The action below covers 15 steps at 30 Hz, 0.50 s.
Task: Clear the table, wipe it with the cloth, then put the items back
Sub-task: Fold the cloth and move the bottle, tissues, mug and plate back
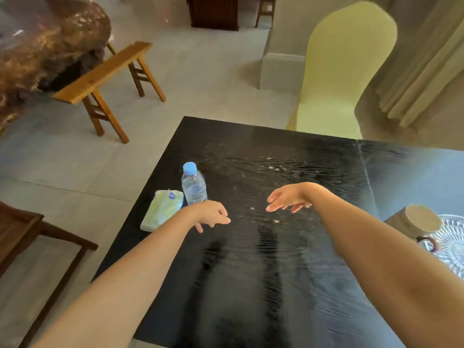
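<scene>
Your left hand [212,214] and right hand [288,197] hover empty over the dark table [251,285], fingers loosely spread, gripping nothing. Beyond the left hand, a tissue pack [163,205] and water bottle [193,184] stand near the edge; no cloth shows, and specks suggest wiping remains.

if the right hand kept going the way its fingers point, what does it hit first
The right hand points left across the table, toward the bottle. The bare tabletop lies between them, so the bottle would likely come first, though depth is hard to judge from this one view.
</scene>
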{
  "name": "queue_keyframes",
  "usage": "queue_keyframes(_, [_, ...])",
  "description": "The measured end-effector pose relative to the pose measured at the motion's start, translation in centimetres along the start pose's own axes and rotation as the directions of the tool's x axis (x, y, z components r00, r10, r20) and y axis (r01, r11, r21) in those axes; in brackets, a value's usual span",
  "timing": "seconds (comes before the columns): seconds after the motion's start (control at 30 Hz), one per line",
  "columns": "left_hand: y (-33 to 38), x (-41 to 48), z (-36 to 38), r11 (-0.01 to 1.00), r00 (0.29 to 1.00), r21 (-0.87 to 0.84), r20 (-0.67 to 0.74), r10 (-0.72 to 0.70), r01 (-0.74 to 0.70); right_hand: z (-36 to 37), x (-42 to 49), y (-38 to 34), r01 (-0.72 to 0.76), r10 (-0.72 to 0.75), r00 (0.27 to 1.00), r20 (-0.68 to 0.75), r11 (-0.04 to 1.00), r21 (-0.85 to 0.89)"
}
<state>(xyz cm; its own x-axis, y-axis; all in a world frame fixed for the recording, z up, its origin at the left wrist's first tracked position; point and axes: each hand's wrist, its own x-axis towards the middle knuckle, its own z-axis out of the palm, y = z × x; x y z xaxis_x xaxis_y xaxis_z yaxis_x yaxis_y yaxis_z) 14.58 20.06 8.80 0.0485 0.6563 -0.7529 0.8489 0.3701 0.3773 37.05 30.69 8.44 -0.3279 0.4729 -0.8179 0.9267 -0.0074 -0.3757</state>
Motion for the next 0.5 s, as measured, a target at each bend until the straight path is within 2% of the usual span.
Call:
queue_keyframes(0.2, [11.5,0.6,1.7,0.984,0.990,0.112,0.036,0.134,-0.137,-2.8,-7.7,9.0,-0.106,0.107,0.994,-0.001,0.994,0.015])
queue_keyframes(0.5, [26.7,2.8,10.1,0.941,0.956,0.181,0.121,0.267,-0.286,-1.9,-15.9,24.5,-0.228,0.247,0.961,-0.128,0.962,0.148])
